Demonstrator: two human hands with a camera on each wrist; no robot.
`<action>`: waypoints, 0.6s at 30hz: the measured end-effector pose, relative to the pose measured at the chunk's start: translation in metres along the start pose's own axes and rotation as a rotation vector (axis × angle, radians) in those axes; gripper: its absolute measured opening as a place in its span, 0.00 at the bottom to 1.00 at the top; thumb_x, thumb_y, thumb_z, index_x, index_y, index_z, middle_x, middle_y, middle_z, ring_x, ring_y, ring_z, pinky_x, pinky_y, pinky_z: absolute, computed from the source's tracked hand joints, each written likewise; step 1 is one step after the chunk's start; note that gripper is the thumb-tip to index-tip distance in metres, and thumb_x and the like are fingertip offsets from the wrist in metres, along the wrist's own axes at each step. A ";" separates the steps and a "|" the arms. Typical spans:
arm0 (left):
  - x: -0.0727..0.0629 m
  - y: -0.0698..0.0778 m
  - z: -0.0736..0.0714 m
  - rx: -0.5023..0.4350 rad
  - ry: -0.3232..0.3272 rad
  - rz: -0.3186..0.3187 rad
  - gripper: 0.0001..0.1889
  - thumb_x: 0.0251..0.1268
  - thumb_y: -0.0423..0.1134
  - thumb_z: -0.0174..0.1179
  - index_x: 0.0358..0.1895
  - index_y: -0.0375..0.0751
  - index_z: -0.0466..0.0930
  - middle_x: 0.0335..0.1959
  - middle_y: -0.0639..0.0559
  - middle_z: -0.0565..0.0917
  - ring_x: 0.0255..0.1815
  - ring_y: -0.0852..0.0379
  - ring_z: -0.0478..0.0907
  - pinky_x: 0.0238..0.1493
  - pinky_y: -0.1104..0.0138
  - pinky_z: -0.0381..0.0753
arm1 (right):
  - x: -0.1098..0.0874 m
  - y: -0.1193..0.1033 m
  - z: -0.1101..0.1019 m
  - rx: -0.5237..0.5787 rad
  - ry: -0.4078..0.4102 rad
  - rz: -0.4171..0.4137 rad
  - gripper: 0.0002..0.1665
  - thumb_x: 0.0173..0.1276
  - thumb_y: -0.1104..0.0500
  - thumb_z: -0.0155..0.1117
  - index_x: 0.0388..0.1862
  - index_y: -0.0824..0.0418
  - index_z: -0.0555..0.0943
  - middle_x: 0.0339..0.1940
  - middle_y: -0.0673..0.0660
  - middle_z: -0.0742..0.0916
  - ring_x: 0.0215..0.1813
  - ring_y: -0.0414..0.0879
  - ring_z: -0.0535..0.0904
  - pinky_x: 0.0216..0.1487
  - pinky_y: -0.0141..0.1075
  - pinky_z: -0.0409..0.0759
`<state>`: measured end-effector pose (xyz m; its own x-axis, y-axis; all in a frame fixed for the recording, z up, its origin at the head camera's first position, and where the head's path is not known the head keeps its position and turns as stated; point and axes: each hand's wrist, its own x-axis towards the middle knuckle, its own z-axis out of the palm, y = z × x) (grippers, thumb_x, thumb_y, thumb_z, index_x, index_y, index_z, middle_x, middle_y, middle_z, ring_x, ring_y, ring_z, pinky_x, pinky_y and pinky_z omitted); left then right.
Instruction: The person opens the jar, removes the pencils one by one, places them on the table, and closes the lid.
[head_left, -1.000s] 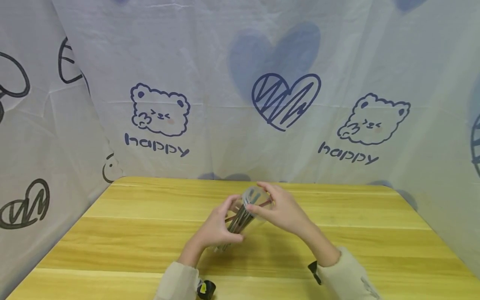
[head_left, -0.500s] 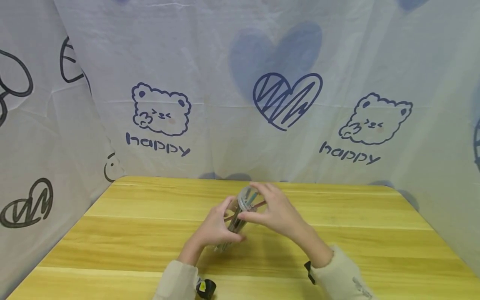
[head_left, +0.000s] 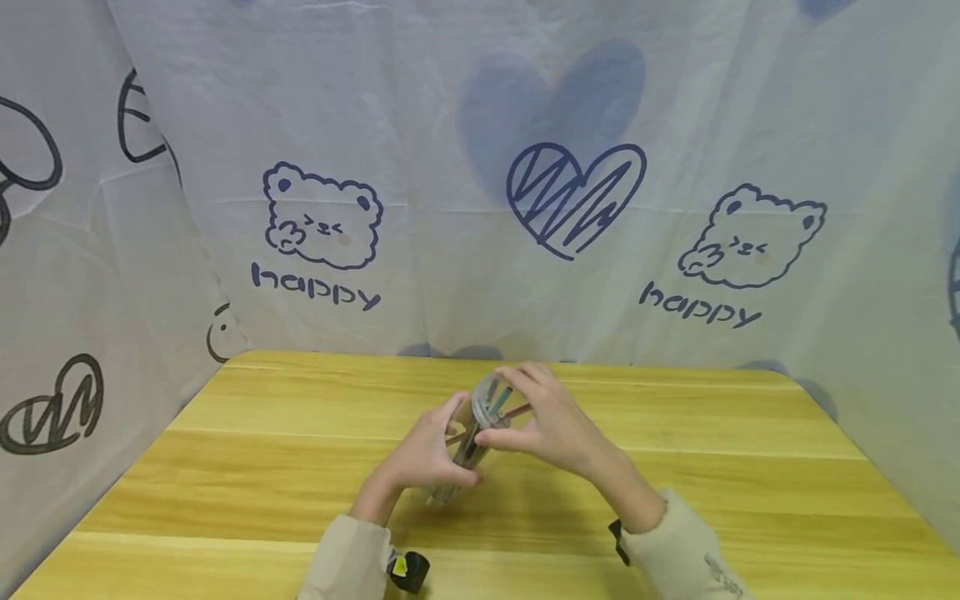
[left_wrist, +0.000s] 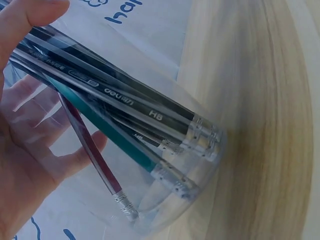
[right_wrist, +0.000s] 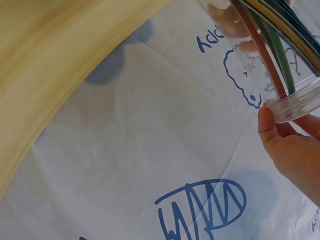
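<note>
A clear plastic jar [head_left: 480,402] of pencils leans over the table, its top tilted up and to the right. My left hand [head_left: 427,448] grips the jar's body from the left, thumb and fingers spread round it. My right hand [head_left: 551,429] holds the clear rim or lid [right_wrist: 298,106] at the upper end between thumb and fingers; I cannot tell which of the two it is. Several dark pencils [left_wrist: 135,97] marked HB lie slanted inside, beside a green pencil [left_wrist: 112,129] and a dark red pencil [left_wrist: 90,142]. Their metal-banded ends point to the jar's bottom.
Both hands work over a wood-grain table [head_left: 247,467]. Behind it hangs a white cloth [head_left: 450,275] printed with hearts, bear faces and the word happy. A dark wrist device [head_left: 408,572] shows at the left sleeve.
My right hand and the jar's upper end have shifted a little to the left, mostly in the first half second. Both hands keep their hold on the jar.
</note>
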<state>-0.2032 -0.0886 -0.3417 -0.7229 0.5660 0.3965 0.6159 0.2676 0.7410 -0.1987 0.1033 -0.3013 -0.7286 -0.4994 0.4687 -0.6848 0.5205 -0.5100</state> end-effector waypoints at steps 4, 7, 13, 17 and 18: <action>0.001 -0.007 0.001 0.003 0.005 -0.008 0.41 0.31 0.28 0.68 0.58 0.31 0.61 0.43 0.45 0.76 0.43 0.47 0.73 0.45 0.54 0.74 | 0.001 0.003 -0.001 -0.037 -0.008 -0.056 0.41 0.47 0.47 0.71 0.56 0.68 0.70 0.49 0.59 0.75 0.47 0.48 0.70 0.40 0.33 0.76; 0.001 -0.021 0.003 0.011 0.010 -0.004 0.42 0.30 0.30 0.70 0.59 0.34 0.61 0.44 0.46 0.76 0.44 0.49 0.73 0.44 0.56 0.74 | 0.002 0.004 -0.001 -0.071 -0.007 -0.094 0.43 0.46 0.46 0.72 0.56 0.68 0.70 0.50 0.59 0.75 0.49 0.48 0.69 0.44 0.37 0.75; 0.001 -0.037 0.005 0.020 0.013 -0.007 0.44 0.30 0.34 0.71 0.60 0.40 0.61 0.47 0.52 0.75 0.47 0.55 0.72 0.46 0.59 0.73 | 0.004 0.007 -0.003 -0.106 -0.024 -0.173 0.45 0.45 0.48 0.73 0.58 0.69 0.69 0.53 0.61 0.74 0.52 0.51 0.69 0.48 0.43 0.74; 0.001 -0.038 0.004 -0.009 0.008 -0.005 0.44 0.31 0.34 0.70 0.60 0.40 0.60 0.48 0.52 0.75 0.49 0.54 0.71 0.49 0.56 0.72 | 0.005 0.008 -0.006 -0.108 -0.061 -0.218 0.46 0.44 0.49 0.73 0.60 0.68 0.67 0.55 0.61 0.73 0.55 0.52 0.67 0.50 0.44 0.73; 0.001 -0.038 0.004 -0.014 0.006 -0.007 0.44 0.31 0.34 0.70 0.60 0.40 0.60 0.49 0.52 0.75 0.49 0.54 0.71 0.49 0.55 0.72 | 0.005 0.009 -0.006 -0.108 -0.073 -0.229 0.46 0.44 0.49 0.73 0.60 0.68 0.67 0.56 0.61 0.72 0.55 0.52 0.66 0.51 0.44 0.73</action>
<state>-0.2258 -0.0954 -0.3712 -0.7289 0.5596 0.3943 0.6064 0.2606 0.7512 -0.2086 0.1100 -0.2989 -0.5542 -0.6592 0.5082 -0.8320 0.4569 -0.3146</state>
